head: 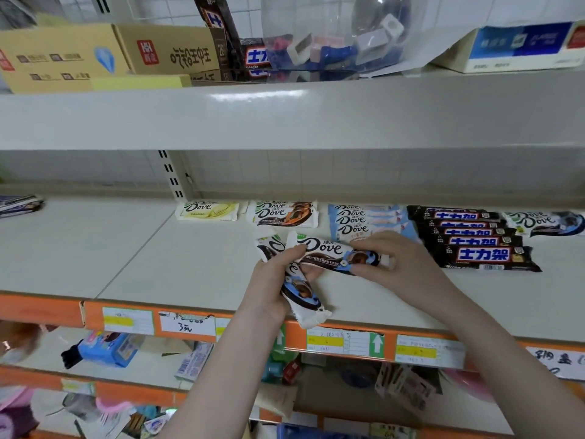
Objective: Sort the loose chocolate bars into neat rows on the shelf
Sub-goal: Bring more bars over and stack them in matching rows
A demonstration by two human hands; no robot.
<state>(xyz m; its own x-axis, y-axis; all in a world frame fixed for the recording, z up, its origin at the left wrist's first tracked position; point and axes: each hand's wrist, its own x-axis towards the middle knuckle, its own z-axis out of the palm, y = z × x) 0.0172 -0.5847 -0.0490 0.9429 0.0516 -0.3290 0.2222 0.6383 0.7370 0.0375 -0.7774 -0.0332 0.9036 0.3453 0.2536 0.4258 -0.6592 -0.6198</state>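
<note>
Over the white shelf (158, 267), my left hand (278, 283) grips a white-and-blue Dove bar (300, 293) that points toward me. My right hand (395, 264) pinches the right end of a second white-and-blue Dove bar (329, 251), which lies crosswise; my left thumb rests on its left end. Along the back of the shelf lie a yellow Dove bar (207, 211), an orange Dove bar (283, 213), a stack of pale blue Dove bars (364, 221), a row of black Snickers bars (474, 242) and a dark blue Dove bar (544, 221).
A dark bar (19, 204) lies at the shelf's far left. The shelf edge is orange with price labels (345, 342). Above are cardboard boxes (95, 55) and a clear plastic container (332, 42). Lower shelves hold mixed packets (107, 348).
</note>
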